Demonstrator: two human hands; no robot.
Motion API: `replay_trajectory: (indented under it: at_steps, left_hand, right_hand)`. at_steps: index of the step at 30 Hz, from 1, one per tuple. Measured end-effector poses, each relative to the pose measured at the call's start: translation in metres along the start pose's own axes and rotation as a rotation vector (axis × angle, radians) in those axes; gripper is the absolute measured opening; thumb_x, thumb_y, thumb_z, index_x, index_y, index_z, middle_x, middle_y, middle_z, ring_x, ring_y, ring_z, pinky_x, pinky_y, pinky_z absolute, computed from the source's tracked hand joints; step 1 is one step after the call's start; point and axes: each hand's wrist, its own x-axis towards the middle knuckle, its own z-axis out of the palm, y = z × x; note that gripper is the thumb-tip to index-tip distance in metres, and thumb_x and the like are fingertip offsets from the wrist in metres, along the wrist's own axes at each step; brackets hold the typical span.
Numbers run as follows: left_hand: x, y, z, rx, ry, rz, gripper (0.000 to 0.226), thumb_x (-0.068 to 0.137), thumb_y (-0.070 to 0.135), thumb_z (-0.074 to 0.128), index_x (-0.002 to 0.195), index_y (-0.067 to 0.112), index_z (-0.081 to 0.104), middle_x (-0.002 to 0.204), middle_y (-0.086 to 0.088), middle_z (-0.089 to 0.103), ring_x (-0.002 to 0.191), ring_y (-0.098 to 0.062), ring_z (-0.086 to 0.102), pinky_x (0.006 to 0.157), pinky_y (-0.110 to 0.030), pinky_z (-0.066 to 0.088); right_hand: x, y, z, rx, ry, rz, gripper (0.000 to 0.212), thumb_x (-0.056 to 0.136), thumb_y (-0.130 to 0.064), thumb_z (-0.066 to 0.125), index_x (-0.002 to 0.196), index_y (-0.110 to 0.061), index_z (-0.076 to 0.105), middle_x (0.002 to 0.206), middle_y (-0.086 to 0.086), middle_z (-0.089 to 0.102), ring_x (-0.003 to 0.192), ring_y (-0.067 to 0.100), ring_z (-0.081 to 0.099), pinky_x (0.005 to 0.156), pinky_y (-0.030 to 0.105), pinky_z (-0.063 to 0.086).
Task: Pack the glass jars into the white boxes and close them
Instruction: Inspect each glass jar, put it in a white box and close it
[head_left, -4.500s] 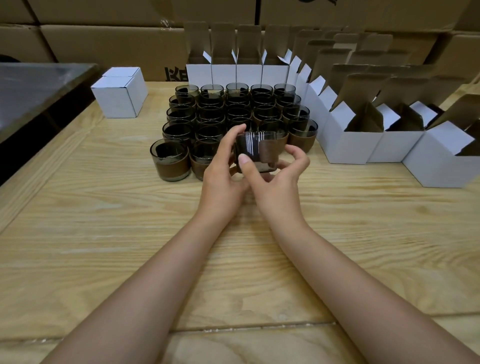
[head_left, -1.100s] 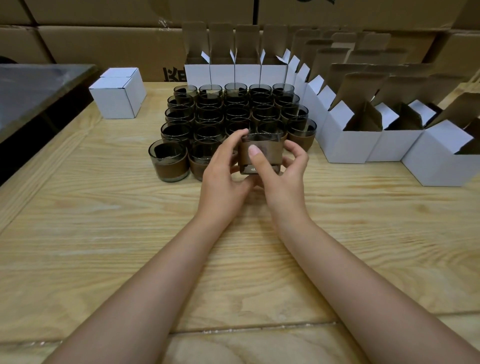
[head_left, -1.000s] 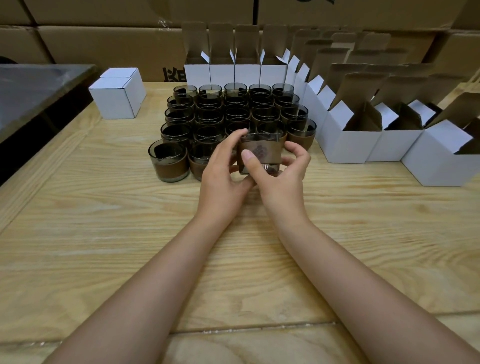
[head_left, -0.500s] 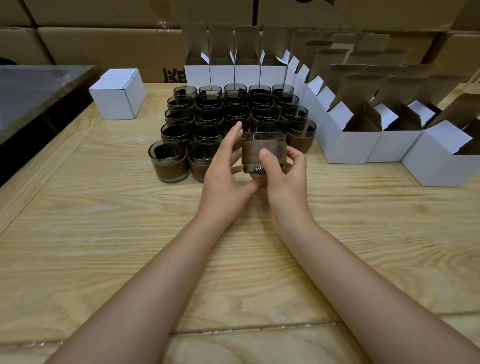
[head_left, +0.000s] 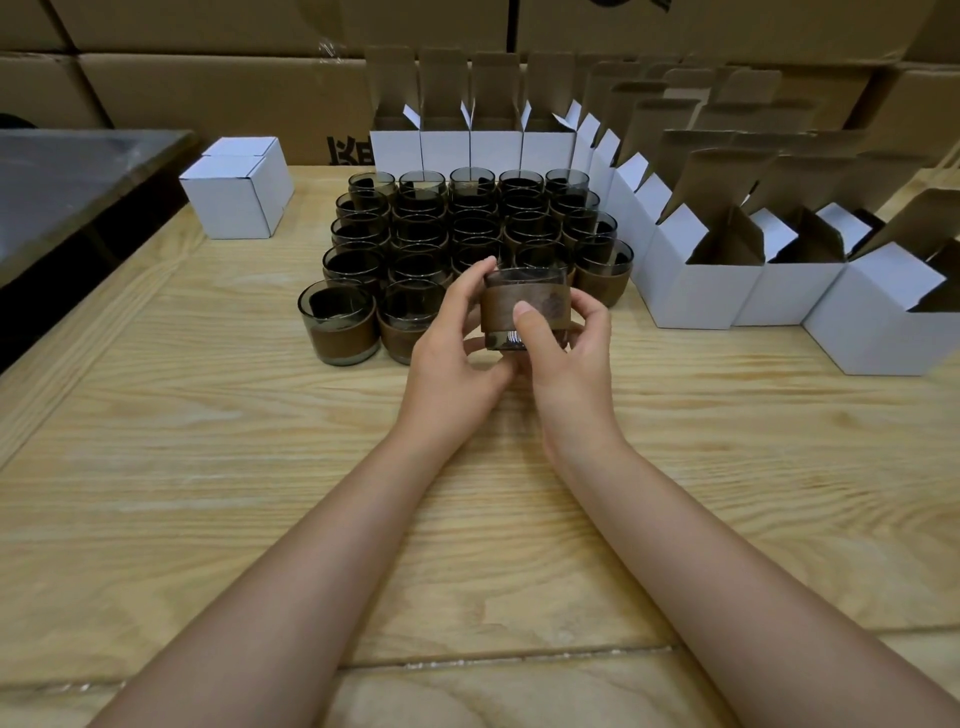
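Note:
I hold one dark glass jar with a brown band (head_left: 524, 306) upright just above the wooden table, in front of the jar group. My left hand (head_left: 452, 345) grips its left side, fingers curled behind it. My right hand (head_left: 563, 348) grips the right side, thumb pressed on the brown band. Behind it stand several more jars (head_left: 467, 234) in rows. Open white boxes (head_left: 696, 291) with raised flaps line the right side and the back (head_left: 447, 148).
Closed white boxes (head_left: 239, 195) sit at the back left of the wooden table (head_left: 260, 467). A dark surface (head_left: 62, 182) lies beyond the table's left edge. Brown cartons (head_left: 208, 88) are stacked behind everything.
The jar has been turned in my hands, its brown band now showing a darker mark toward me. Both hands stay in the same spot in front of the jar rows.

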Motion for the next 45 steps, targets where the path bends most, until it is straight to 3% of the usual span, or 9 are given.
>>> replay_trajectory:
  at_steps: [5,10,16,19,21,25,30,39,45]
  left_hand:
    - [-0.001,-0.001,-0.001,-0.029,-0.071,-0.082,0.091,0.076,0.008,0.078,0.15,0.024,0.028,0.127,0.008,0.058,0.117,0.004,0.055,0.09,-0.012,0.046]
    - [0.001,0.001,0.001,-0.02,-0.031,-0.077,0.073,0.075,0.011,0.08,0.139,0.014,0.045,0.12,0.004,0.064,0.1,0.01,0.06,0.083,-0.008,0.046]
    - [-0.001,0.0,-0.001,-0.081,-0.066,-0.064,0.079,0.074,0.009,0.082,0.139,0.017,0.039,0.129,0.006,0.057,0.116,-0.001,0.057,0.089,-0.018,0.049]
    - [-0.001,0.001,-0.002,-0.073,-0.089,-0.037,0.082,0.07,0.007,0.084,0.136,0.019,0.038,0.132,0.003,0.054,0.119,-0.004,0.055,0.096,-0.021,0.048]
    - [-0.001,0.002,-0.002,-0.073,-0.1,-0.023,0.083,0.067,0.01,0.085,0.132,0.023,0.036,0.13,0.005,0.052,0.119,-0.003,0.054,0.099,-0.023,0.046]
    - [-0.001,0.003,-0.002,-0.072,-0.122,-0.005,0.083,0.066,0.005,0.084,0.13,0.024,0.035,0.128,0.004,0.053,0.118,-0.005,0.055,0.103,-0.029,0.045]
    - [-0.001,0.003,-0.003,-0.035,-0.128,0.024,0.083,0.066,-0.002,0.083,0.127,0.027,0.034,0.141,-0.003,0.047,0.126,-0.015,0.052,0.105,-0.042,0.044]
    - [-0.001,0.001,-0.004,0.028,-0.081,0.082,0.077,0.068,-0.009,0.077,0.113,0.036,0.033,0.145,0.006,0.039,0.131,-0.011,0.047,0.101,-0.021,0.044]
    - [0.0,0.0,-0.003,0.05,-0.062,0.129,0.078,0.067,-0.015,0.073,0.112,0.036,0.034,0.142,0.012,0.041,0.129,-0.01,0.049,0.096,-0.014,0.043]
  right_hand:
    - [0.0,-0.002,-0.003,0.008,-0.026,-0.09,0.054,0.084,-0.004,0.067,0.124,-0.028,0.041,0.111,-0.002,0.054,0.081,-0.006,0.063,0.076,0.019,0.053]
    - [-0.001,-0.007,-0.002,0.071,-0.101,-0.074,0.062,0.066,-0.013,0.066,0.122,-0.029,0.043,0.115,0.001,0.053,0.085,-0.001,0.063,0.077,0.025,0.055]
    - [0.001,-0.009,-0.002,0.19,-0.108,0.019,0.048,0.072,-0.022,0.067,0.115,-0.026,0.048,0.121,0.012,0.052,0.118,0.029,0.056,0.097,0.047,0.051]
    - [0.003,-0.01,-0.002,0.223,-0.075,0.044,0.027,0.085,-0.031,0.059,0.109,-0.024,0.051,0.114,0.007,0.056,0.107,0.026,0.058,0.09,0.043,0.053]
    - [0.003,-0.01,-0.003,0.214,-0.034,0.027,0.009,0.097,-0.028,0.051,0.103,-0.023,0.053,0.105,0.0,0.057,0.094,0.015,0.059,0.076,0.031,0.054]
    - [0.004,-0.013,-0.003,0.223,0.04,0.037,0.017,0.103,-0.022,0.04,0.092,-0.023,0.053,0.091,-0.006,0.059,0.078,0.009,0.055,0.053,0.018,0.045]
    - [0.003,-0.014,-0.004,0.181,0.044,0.038,0.02,0.101,-0.017,0.042,0.083,-0.022,0.051,0.089,-0.002,0.058,0.082,0.018,0.053,0.049,0.022,0.038]
    - [0.002,-0.014,-0.003,0.258,-0.026,0.013,0.022,0.097,-0.006,0.044,0.079,-0.015,0.054,0.1,0.003,0.061,0.099,0.018,0.055,0.072,0.032,0.046]
    - [0.003,-0.012,-0.005,0.265,-0.045,0.0,0.022,0.096,-0.007,0.043,0.079,-0.016,0.054,0.1,0.0,0.062,0.095,0.014,0.057,0.072,0.03,0.047]
